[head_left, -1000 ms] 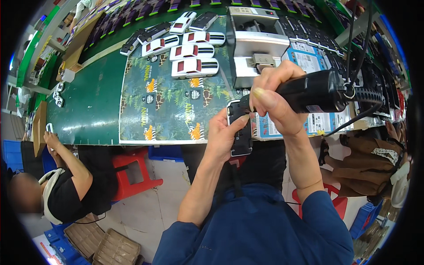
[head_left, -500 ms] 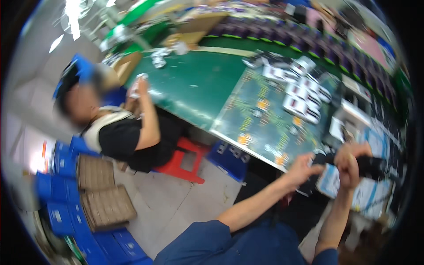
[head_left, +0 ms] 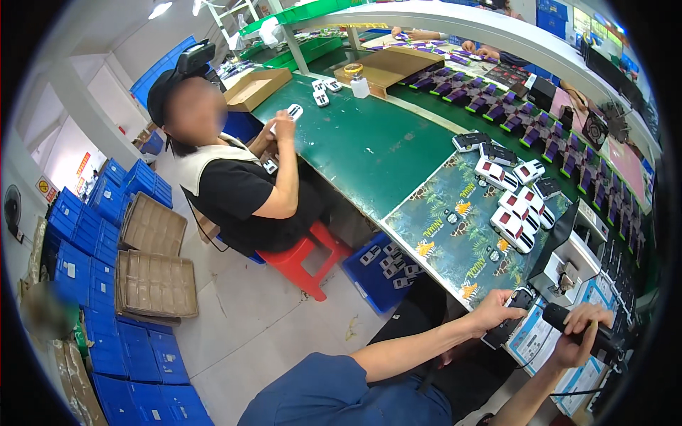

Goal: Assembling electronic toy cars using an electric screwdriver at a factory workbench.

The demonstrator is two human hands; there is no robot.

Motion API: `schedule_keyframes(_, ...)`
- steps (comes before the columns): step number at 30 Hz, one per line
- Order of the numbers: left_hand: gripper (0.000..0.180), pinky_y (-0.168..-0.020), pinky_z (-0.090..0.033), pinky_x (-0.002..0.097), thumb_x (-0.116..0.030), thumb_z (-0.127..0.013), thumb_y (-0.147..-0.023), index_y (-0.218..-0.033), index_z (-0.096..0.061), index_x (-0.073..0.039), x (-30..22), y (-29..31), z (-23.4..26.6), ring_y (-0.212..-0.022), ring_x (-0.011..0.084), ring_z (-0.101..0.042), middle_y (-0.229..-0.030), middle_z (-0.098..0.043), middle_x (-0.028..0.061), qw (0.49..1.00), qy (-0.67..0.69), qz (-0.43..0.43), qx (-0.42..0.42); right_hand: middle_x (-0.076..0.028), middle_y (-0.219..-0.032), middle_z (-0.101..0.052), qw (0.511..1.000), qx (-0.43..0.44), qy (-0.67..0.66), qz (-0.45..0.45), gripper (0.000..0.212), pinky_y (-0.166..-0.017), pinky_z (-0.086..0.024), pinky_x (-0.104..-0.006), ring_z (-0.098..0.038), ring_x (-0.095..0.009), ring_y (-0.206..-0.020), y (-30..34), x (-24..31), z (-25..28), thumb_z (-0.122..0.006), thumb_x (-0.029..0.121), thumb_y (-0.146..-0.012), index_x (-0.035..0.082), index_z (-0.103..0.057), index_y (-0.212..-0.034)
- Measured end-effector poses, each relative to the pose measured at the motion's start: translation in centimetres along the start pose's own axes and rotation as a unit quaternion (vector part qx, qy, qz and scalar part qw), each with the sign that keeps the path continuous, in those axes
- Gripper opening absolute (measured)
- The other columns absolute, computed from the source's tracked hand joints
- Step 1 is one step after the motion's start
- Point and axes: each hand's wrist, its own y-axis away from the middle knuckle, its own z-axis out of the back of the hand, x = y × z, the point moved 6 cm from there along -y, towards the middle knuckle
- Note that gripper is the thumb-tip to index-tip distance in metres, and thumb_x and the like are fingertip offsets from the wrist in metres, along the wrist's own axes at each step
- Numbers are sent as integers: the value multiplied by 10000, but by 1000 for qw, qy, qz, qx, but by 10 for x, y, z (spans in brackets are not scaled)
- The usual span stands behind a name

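At the bench's near right corner, my left hand (head_left: 496, 314) grips a small black toy car (head_left: 522, 297) between thumb and fingers. My right hand (head_left: 584, 332) is wrapped around a black electric screwdriver (head_left: 555, 315), whose front end points left toward the car. A short gap seems to lie between the tool and the car. Beneath my left hand is a dark flat piece (head_left: 503, 332), partly hidden. Several white toy cars (head_left: 513, 228) stand in a cluster on the patterned mat (head_left: 444, 238), with black toy cars (head_left: 499, 154) behind them.
Just beyond my right hand stands a silver box-shaped device (head_left: 568, 266); printed sheets (head_left: 529, 342) lie under it. Purple-and-black parts (head_left: 526, 121) line the green conveyor. A co-worker (head_left: 238, 174) sits left on a red stool (head_left: 302, 263). A blue crate (head_left: 376, 280) holds white cars.
My view has shifted and steadied. The black car now shows in my left hand. My right hand still grips the screwdriver, now lower in the picture. The co-worker's hands still hold a white car.
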Motion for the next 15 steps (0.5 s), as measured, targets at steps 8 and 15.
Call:
schedule_keyframes(8, 315, -764, -601, 371, -181, -679, -916, -1162, -539, -45, -52, 27, 48, -908, 176, -650, -1052, -642, 98, 981, 170, -19, -87, -17, -676, -388, 998, -51, -19, -21, 113, -517, -323, -225, -374, -89, -534, 7, 14, 34, -486, 146, -1000, 56, -447, -942)
schedule_keyframes(15, 443, -864, -585, 471, 11, -610, -886, -1275, -412, -59, -57, 44, 71, -1094, 271, -619, -1235, -558, 144, 982, 174, -27, -68, -26, -655, -376, 989, -139, -11, -47, 160, -468, -339, -215, -371, -90, -501, 10, -4, 26, -527, 149, -974, 63, -433, -876)
